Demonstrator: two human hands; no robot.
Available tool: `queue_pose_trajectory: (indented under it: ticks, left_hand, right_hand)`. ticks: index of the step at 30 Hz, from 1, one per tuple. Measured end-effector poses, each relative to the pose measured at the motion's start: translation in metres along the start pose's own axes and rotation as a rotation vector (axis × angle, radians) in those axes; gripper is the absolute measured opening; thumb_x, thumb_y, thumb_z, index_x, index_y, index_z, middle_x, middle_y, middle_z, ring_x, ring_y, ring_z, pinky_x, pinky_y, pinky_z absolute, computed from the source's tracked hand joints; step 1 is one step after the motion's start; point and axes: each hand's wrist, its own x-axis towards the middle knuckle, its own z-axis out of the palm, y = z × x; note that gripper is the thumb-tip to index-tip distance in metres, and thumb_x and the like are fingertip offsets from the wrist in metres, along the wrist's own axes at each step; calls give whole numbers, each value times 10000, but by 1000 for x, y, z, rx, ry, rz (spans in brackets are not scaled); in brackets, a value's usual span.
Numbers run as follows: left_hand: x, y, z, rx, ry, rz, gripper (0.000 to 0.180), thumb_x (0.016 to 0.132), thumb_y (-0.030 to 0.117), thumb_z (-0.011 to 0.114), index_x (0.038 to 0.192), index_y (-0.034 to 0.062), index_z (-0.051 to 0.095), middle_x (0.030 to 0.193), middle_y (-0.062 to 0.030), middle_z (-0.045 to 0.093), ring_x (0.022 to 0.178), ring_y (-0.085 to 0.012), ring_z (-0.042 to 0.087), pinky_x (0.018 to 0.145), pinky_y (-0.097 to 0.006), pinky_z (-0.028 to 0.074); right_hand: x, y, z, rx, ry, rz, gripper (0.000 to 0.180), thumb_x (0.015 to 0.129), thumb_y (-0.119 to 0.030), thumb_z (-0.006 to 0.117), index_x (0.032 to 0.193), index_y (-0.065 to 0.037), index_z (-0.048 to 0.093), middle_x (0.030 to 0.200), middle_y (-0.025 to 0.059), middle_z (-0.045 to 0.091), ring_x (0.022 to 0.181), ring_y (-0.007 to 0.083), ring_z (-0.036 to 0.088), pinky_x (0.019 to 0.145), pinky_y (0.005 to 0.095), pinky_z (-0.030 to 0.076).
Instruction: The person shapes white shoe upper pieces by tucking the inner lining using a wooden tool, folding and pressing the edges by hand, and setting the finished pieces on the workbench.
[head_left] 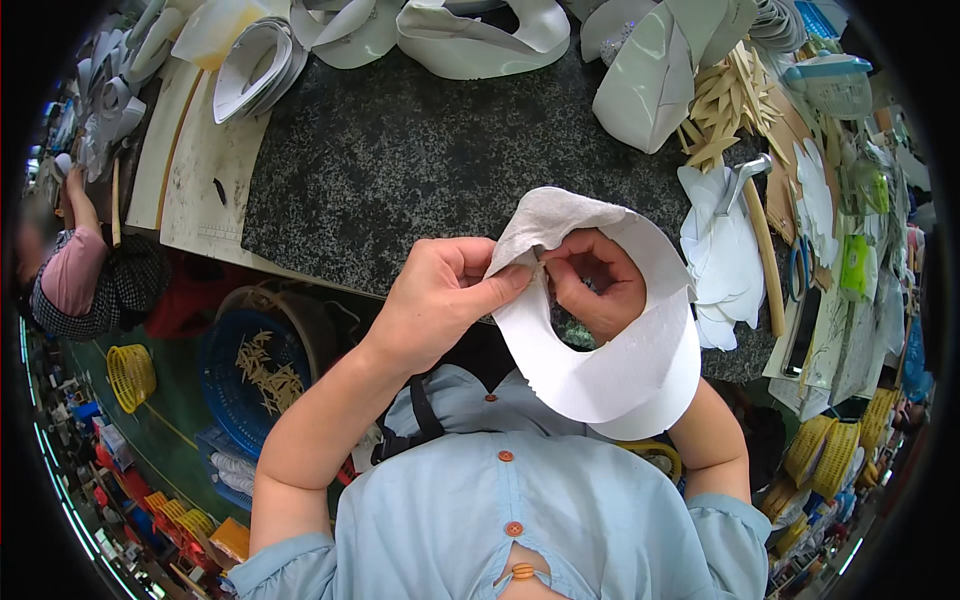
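A white, ring-shaped shoe upper is held up in front of my chest, over the near edge of the dark speckled stone slab. My left hand pinches its left edge between thumb and fingers. My right hand reaches through the opening, with its fingertips closed on the inner edge near my left thumb. Both hands meet at that spot, and any small detail between the fingertips is hidden. The lower part of the upper hangs loose across my right forearm.
Light grey uppers line the slab's far side. At the right lie tan pointed pieces, white cut pieces, a hammer and scissors. Lower left stands a blue basket. Another person sits at far left.
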Motion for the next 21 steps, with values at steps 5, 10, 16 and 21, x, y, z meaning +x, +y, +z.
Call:
queue_pose_trajectory:
  ticks: [5, 10, 16, 21]
  left_hand:
    - [-1, 4, 0, -20, -14, -29, 187, 951, 113, 695, 1063, -37, 704, 939, -45, 714, 823, -82, 656, 746, -239, 532]
    - [7, 3, 1, 24, -40, -66, 276, 889, 49, 710, 1155, -7, 664, 995, -24, 698, 872, -89, 639, 747, -245, 523]
    - [8, -2, -1, -69, 42, -50, 220, 910, 8, 677, 1117, -66, 665, 989, -86, 717, 866, -143, 689, 757, -280, 548]
    - [6, 0, -24, -179, 126, -27, 258, 923, -1, 639, 1166, -82, 614, 1061, -144, 715, 938, -217, 721, 812, -356, 603]
  right_hand:
    - [-8, 10, 4, 163, 55, -36, 132, 932, -47, 661, 1062, -32, 680, 900, 35, 702, 830, 115, 686, 791, 270, 551]
    - [-8, 15, -15, -374, -104, -405, 254, 897, -108, 717, 1144, -62, 687, 965, 78, 704, 844, 211, 695, 744, 333, 562]
    - [-2, 26, -22, -304, -88, -577, 323, 908, -109, 698, 1222, -75, 637, 1056, 97, 683, 919, 228, 666, 813, 363, 538]
    - [-22, -28, -145, -729, 379, -189, 159, 917, -147, 701, 1029, -34, 705, 904, 131, 674, 784, 256, 674, 690, 365, 541]
